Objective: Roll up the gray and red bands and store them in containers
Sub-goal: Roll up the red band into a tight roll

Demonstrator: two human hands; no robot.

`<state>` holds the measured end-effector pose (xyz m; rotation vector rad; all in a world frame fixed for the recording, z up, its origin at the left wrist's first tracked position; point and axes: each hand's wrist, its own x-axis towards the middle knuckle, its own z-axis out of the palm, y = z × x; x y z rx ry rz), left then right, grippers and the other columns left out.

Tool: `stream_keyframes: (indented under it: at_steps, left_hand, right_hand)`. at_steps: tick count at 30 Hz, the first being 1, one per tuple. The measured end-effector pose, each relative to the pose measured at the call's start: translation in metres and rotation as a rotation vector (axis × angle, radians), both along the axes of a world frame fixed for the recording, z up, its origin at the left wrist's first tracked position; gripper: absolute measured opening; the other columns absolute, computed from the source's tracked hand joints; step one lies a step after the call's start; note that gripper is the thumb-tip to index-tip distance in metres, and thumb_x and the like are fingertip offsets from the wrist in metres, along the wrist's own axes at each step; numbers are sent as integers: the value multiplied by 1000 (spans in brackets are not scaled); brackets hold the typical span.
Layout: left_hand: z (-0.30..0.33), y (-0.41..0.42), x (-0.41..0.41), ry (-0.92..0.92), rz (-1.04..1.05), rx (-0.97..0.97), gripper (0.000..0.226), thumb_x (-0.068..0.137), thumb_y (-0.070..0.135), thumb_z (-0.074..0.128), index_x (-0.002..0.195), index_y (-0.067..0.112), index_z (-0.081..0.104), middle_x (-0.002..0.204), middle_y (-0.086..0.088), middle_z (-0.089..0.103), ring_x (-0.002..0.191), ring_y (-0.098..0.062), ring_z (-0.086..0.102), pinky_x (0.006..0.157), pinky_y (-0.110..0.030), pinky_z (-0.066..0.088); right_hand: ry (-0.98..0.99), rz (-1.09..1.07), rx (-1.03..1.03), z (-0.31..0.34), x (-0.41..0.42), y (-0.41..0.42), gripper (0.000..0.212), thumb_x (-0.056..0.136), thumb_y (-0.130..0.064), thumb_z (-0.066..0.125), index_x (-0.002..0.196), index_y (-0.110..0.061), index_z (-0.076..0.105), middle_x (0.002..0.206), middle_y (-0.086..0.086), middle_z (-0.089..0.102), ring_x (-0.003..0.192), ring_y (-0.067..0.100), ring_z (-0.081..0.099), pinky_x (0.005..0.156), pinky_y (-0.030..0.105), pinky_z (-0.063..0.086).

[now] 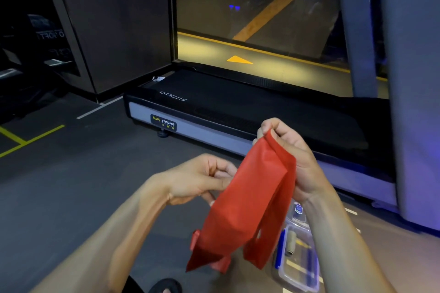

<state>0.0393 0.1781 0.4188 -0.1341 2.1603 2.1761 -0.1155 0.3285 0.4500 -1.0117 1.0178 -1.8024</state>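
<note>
a: holding item one, the red band (pixel 247 200), up in the air over the floor (pixel 71 185), in front of the treadmill (pixel 238 107). right hand (pixel 292 162) pinches its top edge, thumb and fingers pressed together on the cloth. left hand (pixel 202 178) has its fingers curled at the band's left edge, about halfway down; i cannot tell whether they grip the cloth or only touch it.

b: state of the band?

a: unrolled. it hangs doubled and slack, with folds, lower ends loose and apart near the floor. one more bit of red shows behind the bottom left corner; same band or not, i cannot tell.

b: item two?

a: clear container (pixel 297 261), on the floor just under my right forearm, lid side with a blue latch. something pale and rolled lies inside, possibly the gray band; too blurred to say.

b: step in hand, as you judge it?

a: flattening the red band ready for rolling. rolling itself not yet begun.

b: how to do it well?

a: my view: line up the two layers edge to edge first, smooth out the folds, then start a tight turn at the pinched end and keep both edges level so the roll stays narrow enough for a container. slack in the hanging part would likely make it cone out.
</note>
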Motion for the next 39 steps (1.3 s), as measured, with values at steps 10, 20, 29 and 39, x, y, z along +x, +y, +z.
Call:
stream_keyframes:
  at_steps: [10, 20, 29, 39]
  left_hand:
    - [-16, 3, -20, 314, 295, -217, 36, 91, -16, 59, 80, 18, 57, 72, -2, 59, 63, -16, 53, 56, -21, 46]
    - [-22, 14, -26, 314, 352, -177, 44, 81, 3, 77, 120, 14, 61, 97, 2, 62, 77, -11, 52, 77, -26, 46]
    - [-28, 16, -31, 321, 312, -269, 52, 94, -4, 64, 132, 28, 50, 111, -3, 63, 97, -13, 63, 91, -30, 53]
    - [-40, 4, -35, 199, 248, -33, 77, 78, -6, 73, 142, 20, 40, 115, 3, 64, 98, -11, 63, 85, -27, 52]
  right_hand:
    - [32, -42, -13, 4, 4, 2, 6, 95, -23, 61, 93, -18, 62, 77, 2, 52, 63, 11, 51, 60, 24, 47]
    - [34, -146, -21, 0, 5, -4, 9, 95, -26, 63, 94, -17, 61, 75, 7, 54, 69, 21, 54, 70, 37, 49]
    - [-66, -275, -78, 7, 4, -4, 11, 104, -17, 52, 94, -19, 58, 76, 5, 62, 65, 19, 59, 63, 32, 53]
    - [-119, -243, -128, 14, 7, -1, 9, 104, -15, 47, 96, -15, 51, 72, -4, 61, 60, 10, 64, 60, 26, 50]
